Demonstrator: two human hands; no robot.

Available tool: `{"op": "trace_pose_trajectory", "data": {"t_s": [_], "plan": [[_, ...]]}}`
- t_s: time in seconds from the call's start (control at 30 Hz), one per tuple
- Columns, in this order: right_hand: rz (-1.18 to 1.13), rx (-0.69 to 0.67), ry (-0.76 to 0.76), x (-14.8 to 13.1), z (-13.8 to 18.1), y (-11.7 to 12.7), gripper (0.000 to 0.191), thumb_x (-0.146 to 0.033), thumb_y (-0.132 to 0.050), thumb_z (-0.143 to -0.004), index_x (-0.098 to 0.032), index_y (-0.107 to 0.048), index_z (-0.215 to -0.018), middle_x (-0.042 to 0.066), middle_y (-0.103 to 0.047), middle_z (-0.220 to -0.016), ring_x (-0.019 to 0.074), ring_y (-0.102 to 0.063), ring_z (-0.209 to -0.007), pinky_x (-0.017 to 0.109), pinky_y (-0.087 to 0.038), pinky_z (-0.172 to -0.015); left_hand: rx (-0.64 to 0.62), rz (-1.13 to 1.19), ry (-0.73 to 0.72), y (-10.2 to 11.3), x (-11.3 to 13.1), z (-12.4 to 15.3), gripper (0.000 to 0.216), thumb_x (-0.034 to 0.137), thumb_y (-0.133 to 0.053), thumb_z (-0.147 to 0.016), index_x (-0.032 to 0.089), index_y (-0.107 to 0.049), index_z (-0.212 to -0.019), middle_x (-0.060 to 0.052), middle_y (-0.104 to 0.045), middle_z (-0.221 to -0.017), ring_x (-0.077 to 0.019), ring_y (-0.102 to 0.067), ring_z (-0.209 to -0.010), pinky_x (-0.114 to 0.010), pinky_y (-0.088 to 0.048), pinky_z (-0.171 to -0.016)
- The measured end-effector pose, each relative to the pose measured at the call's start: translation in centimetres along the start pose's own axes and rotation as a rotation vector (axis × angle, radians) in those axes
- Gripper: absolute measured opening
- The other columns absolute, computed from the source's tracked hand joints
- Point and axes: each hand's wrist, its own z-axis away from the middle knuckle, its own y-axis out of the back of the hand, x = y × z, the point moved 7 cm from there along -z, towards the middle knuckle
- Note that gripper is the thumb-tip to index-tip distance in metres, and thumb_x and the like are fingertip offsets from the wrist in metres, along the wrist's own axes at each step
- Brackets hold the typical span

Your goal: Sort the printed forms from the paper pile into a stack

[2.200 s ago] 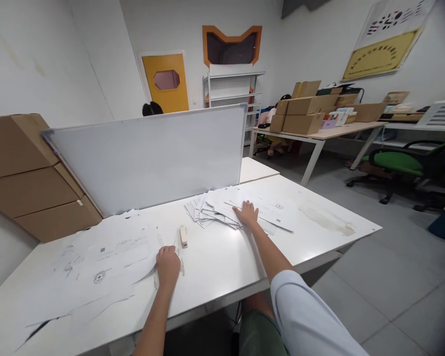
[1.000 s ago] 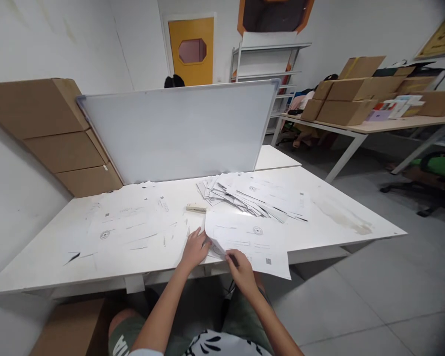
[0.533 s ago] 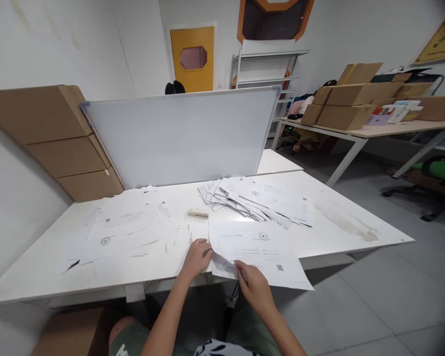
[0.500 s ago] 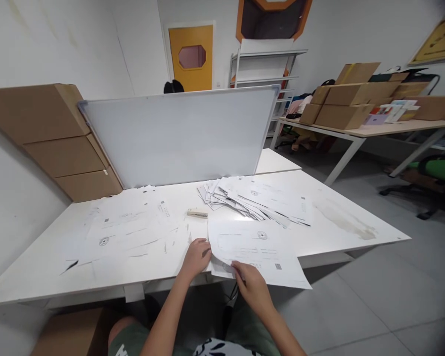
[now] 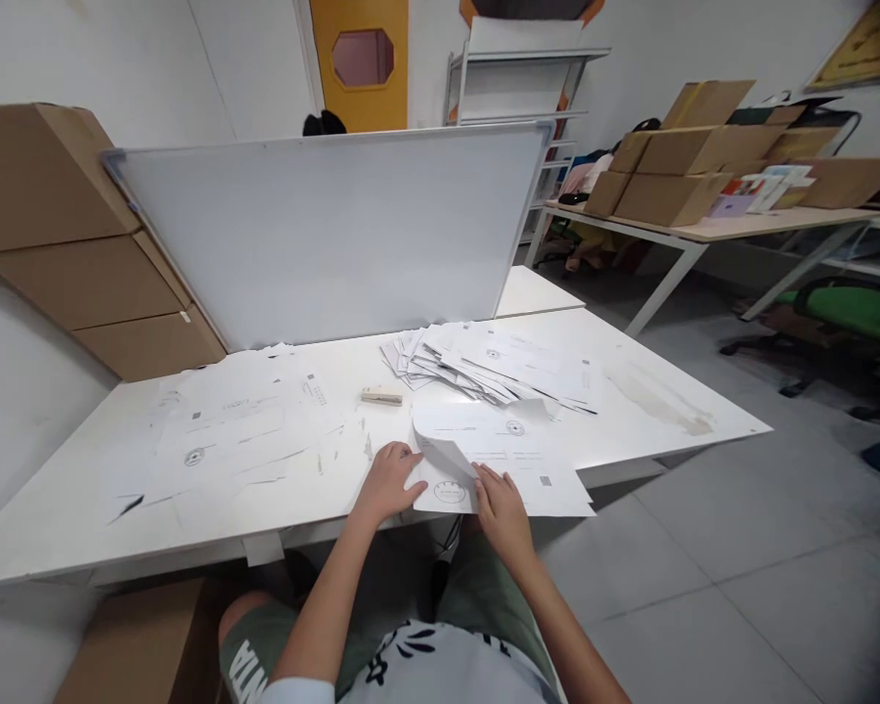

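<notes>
Printed paper sheets (image 5: 535, 479) lie at the front edge of the white table, slightly overhanging it. The lower left part of the top sheet (image 5: 451, 455) is lifted and curled, baring a round stamp on the sheet beneath. Between its thumb and fingers my right hand (image 5: 505, 510) pinches that raised edge. My left hand (image 5: 388, 481) rests against the left edge of the sheets, thumb and fingers apart. A beige stapler (image 5: 381, 397) lies just beyond my left hand. Behind the sheets spreads a loose, fanned pile of papers (image 5: 462, 367).
More printed papers (image 5: 227, 430) cover the left side of the table (image 5: 315, 508). A whiteboard (image 5: 323, 235) stands along the back edge, beside stacked cardboard boxes (image 5: 66, 186). Another table (image 5: 777, 223) with boxes is at the right, near a green chair (image 5: 855, 311).
My right hand has lifted the top sheet's edge higher, exposing the stamp below. My left hand's fingers have spread at the sheets' edge. The camera view has tilted down.
</notes>
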Motion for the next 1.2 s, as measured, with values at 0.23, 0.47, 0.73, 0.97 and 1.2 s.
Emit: {"op": "trace_pose_trajectory", "data": {"t_s": [0.23, 0.47, 0.73, 0.97, 1.2], "plan": [[-0.113, 0.158, -0.241, 1.3, 0.1, 4.6, 0.066, -0.066, -0.026, -0.096, -0.017, -0.069, -0.098, 0.018, -0.073, -0.1, 0.0289, -0.066, -0.094, 0.039, -0.05, -0.083, -0.081, 0.011, 0.022, -0.7, -0.4, 0.1, 0.048, 0.038, -0.061, -0.087, 0.022, -0.058, -0.133, -0.006, -0.046, -0.153, -0.0304, -0.028, -0.149, -0.05, -0.027, -0.122], [-0.069, 0.167, -0.309, 1.6, -0.3, 5.7, 0.072, -0.075, -0.02, -0.092, -0.019, -0.065, -0.082, 0.015, -0.07, -0.08, 0.0267, -0.062, -0.076, 0.036, -0.046, -0.071, -0.123, 0.01, 0.046, -0.4, -0.2, 0.0, 0.048, 0.038, -0.058, -0.089, 0.022, -0.057, -0.134, -0.005, -0.045, -0.154, -0.0296, -0.029, -0.148, -0.05, -0.024, -0.123], [-0.059, 0.139, -0.309, 1.8, -0.3, 5.2, 0.071, -0.073, -0.021, -0.092, -0.019, -0.066, -0.086, 0.014, -0.07, -0.08, 0.0264, -0.061, -0.073, 0.034, -0.043, -0.068, -0.102, 0.037, 0.038, -0.6, -0.3, 0.0, 0.049, 0.038, -0.06, -0.088, 0.022, -0.057, -0.135, -0.006, -0.046, -0.154, -0.0302, -0.03, -0.148, -0.051, -0.024, -0.122], [-0.09, 0.101, -0.34, 1.8, -0.7, 4.6, 0.064, -0.072, -0.022, -0.091, -0.021, -0.058, -0.077, 0.011, -0.066, -0.073, 0.0252, -0.058, -0.07, 0.033, -0.04, -0.065, -0.091, 0.036, 0.037, -0.7, -0.6, 0.1, 0.049, 0.038, -0.059, -0.089, 0.023, -0.057, -0.135, -0.005, -0.045, -0.154, -0.0293, -0.03, -0.148, -0.05, -0.025, -0.122], [-0.121, 0.113, -0.363, 1.9, -1.0, 4.3, 0.062, -0.075, -0.022, -0.089, -0.023, -0.053, -0.072, 0.009, -0.064, -0.07, 0.0252, -0.057, -0.068, 0.033, -0.041, -0.065, -0.08, 0.027, 0.038, -0.7, -0.7, 0.3, 0.047, 0.035, -0.06, -0.088, 0.022, -0.058, -0.133, -0.006, -0.047, -0.153, -0.0288, -0.032, -0.147, -0.051, -0.025, -0.122]]}}
